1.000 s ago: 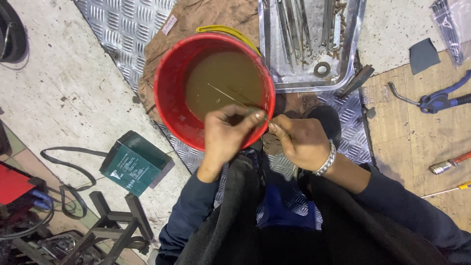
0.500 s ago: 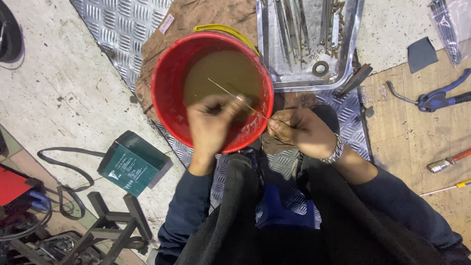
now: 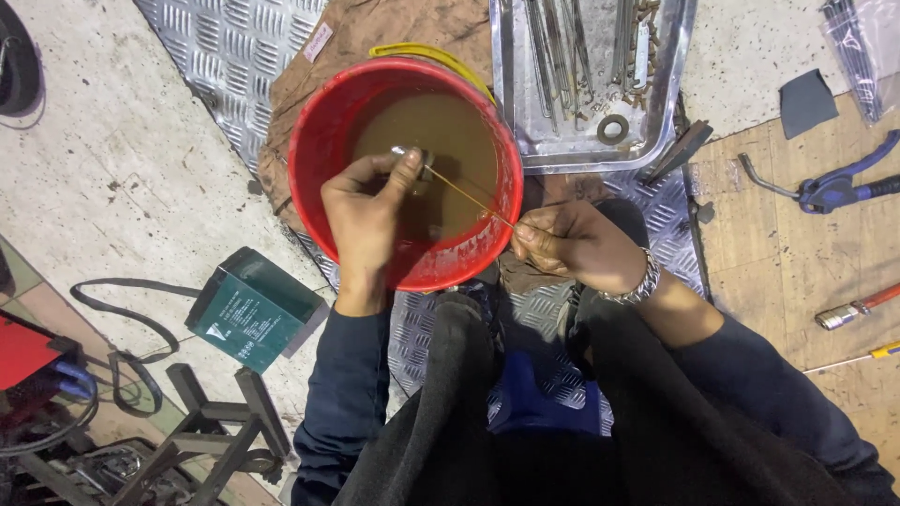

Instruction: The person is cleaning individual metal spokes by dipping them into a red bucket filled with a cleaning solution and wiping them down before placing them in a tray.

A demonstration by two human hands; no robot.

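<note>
Rod (image 3: 466, 191), thin and brassy, spans the red bucket (image 3: 314, 201), each end pinched: left hand (image 3: 366, 211) over the murky brown water, right hand (image 3: 577, 245) at the rim. Both grips are clamped on it. It looks like rinsing; dipping next needs steady ends. Beyond, a steel tray (image 3: 667, 112) holds tools and a washer.

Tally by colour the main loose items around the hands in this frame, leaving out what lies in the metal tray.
Red: 1, the bucket
Green: 1, the box
Blue: 1, the blue-handled tool
Silver: 1, the metal tray
Dark grey: 1, the flat square piece
Brownish: 1, the thin rod, pinched by left hand and right hand
Total: 6
</note>
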